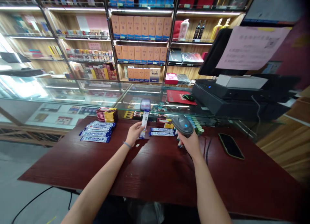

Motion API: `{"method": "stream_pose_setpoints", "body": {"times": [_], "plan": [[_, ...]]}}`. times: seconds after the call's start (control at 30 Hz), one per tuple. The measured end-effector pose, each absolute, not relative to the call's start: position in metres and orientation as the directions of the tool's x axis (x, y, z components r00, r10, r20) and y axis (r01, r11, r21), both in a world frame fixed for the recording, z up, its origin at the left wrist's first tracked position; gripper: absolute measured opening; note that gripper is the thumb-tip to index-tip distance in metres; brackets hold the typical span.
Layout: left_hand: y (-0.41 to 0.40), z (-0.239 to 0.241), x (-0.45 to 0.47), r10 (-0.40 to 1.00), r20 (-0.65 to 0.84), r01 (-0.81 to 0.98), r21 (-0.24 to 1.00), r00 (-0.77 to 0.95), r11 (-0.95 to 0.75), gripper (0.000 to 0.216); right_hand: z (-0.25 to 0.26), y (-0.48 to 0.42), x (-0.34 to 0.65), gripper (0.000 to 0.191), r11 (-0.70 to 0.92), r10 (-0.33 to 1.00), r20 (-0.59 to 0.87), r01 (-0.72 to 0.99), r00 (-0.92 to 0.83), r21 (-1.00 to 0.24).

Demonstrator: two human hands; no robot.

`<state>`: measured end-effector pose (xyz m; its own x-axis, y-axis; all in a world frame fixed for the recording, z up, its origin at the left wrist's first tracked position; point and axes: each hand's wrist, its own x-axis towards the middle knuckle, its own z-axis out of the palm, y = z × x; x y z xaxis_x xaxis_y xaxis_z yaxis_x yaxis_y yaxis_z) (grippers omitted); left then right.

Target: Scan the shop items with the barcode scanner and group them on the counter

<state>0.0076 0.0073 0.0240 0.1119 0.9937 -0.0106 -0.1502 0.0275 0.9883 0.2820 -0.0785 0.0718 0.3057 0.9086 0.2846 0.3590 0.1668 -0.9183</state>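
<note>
My left hand [134, 133] is closed on a slim white-and-blue snack packet [144, 122], held upright above the dark red wooden table [155, 172]. My right hand [191, 142] grips a dark handheld barcode scanner [182, 124] with a blue light, its head turned toward the packet. Two similar blue-and-white packets [161, 131] lie flat on the table between my hands. A stack of the same packets [97, 132] lies to the left of my left hand.
A pile of red-and-yellow packets [107, 114] sits at the table's back. A black phone [231, 145] lies on the right. A register with monitor [232, 88] stands on the glass counter [97, 94]. Shelves of boxes and bottles [142, 39] fill the back wall.
</note>
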Motion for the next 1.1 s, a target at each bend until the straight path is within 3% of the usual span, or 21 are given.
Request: {"method": "stream_pose_setpoints", "body": {"times": [0.17,0.37,0.57,0.73,1.1], "plan": [[0.003,0.023,-0.026,0.976,-0.149,-0.201,0.963,0.159,0.18,0.055,0.069,-0.078,0.267,0.052,0.226,0.948,0.299,0.43,0.108,-0.874],[0.005,0.022,-0.032,0.97,-0.197,-0.205,0.953,0.139,0.223,0.054,0.059,-0.079,0.248,0.062,0.25,0.961,0.267,0.66,-0.077,-0.709],[0.003,0.025,-0.03,0.974,-0.176,-0.189,0.961,0.146,0.202,0.055,0.054,-0.079,0.245,0.055,0.244,0.967,0.217,0.707,-0.131,-0.663],[0.003,0.024,-0.031,0.974,-0.171,-0.209,0.957,0.151,0.201,0.054,0.055,-0.078,0.248,0.059,0.239,0.97,0.208,0.677,-0.129,-0.697],[0.004,0.023,-0.042,0.943,-0.161,-0.472,0.833,0.29,0.287,0.036,0.053,-0.077,0.247,0.06,0.258,0.963,0.243,0.645,-0.115,-0.719]]}}
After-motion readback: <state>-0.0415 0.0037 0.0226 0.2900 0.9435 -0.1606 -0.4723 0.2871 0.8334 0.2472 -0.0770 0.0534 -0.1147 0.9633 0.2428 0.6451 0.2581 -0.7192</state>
